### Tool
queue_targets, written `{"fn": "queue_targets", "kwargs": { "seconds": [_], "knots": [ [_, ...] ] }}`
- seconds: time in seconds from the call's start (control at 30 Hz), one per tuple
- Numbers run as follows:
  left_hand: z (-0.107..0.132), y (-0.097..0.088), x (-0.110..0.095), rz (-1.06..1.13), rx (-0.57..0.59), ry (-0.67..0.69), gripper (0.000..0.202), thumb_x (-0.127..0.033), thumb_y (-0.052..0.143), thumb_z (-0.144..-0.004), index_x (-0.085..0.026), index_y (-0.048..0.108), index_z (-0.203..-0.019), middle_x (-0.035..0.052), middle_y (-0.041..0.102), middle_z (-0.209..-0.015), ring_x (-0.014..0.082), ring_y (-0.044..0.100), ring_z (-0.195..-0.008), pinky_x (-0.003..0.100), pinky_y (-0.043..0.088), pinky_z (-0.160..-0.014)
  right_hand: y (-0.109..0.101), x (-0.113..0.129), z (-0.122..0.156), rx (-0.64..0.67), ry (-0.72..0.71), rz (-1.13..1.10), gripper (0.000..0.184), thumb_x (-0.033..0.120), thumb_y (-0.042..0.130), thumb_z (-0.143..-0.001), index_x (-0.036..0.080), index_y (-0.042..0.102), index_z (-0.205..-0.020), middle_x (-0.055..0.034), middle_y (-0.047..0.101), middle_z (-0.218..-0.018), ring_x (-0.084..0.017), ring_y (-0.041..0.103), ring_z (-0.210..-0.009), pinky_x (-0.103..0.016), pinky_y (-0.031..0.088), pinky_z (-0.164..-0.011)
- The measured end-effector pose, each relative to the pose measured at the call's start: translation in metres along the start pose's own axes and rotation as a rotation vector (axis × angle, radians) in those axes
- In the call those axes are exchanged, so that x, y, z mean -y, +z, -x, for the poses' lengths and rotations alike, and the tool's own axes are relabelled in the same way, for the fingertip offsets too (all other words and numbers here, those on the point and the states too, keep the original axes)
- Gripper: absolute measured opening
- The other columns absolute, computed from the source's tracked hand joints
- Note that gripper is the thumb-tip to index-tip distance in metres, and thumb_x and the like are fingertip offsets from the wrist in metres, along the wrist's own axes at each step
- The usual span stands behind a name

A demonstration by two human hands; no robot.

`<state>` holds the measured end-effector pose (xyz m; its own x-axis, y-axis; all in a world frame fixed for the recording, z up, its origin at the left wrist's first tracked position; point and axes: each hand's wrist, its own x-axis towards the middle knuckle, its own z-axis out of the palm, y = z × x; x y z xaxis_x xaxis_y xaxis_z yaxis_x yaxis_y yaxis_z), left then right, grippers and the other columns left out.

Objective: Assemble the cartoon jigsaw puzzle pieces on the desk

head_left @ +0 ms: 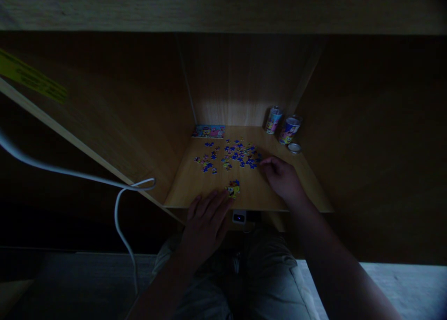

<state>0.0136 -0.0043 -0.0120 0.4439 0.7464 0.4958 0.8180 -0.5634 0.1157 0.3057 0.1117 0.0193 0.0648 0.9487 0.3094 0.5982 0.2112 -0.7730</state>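
Several loose jigsaw pieces [232, 154], mostly blue, lie scattered across the middle of a small wooden desk [188, 185]. A small joined cluster of yellow and blue pieces [233, 189] sits near the front edge. My left hand [206, 220] rests flat at that edge, fingers stretched out, its fingertips touching the cluster. My right hand [282, 178] reaches in from the right with fingers curled down onto pieces at the right end of the scatter; what its fingertips pinch is hidden.
A puzzle picture card [208, 132] leans at the back left. Two printed cans [273, 119] [289, 129] and a round lid [294, 147] stand at the back right. Wooden walls enclose the desk. A white cable [118, 203] hangs at left. A small lit device [239, 216] sits under the front edge.
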Motion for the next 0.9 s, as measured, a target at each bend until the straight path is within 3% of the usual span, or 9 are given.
{"fn": "queue_targets", "kwargs": {
  "seconds": [0.9],
  "knots": [
    [0.000,0.000,0.002,0.009,-0.010,0.016,0.052,-0.028,0.063,-0.110,-0.029,0.060,-0.162,0.0057,0.064,-0.166,0.0301,0.055,-0.156,0.053,0.024,-0.137,0.002,0.012,0.004,0.051,-0.157,0.128,0.024,0.031,0.053,-0.107,0.028,0.076,-0.105,-0.0057,0.083,-0.104,-0.027,0.078,-0.095,-0.040,0.059,-0.089]
  ]
}}
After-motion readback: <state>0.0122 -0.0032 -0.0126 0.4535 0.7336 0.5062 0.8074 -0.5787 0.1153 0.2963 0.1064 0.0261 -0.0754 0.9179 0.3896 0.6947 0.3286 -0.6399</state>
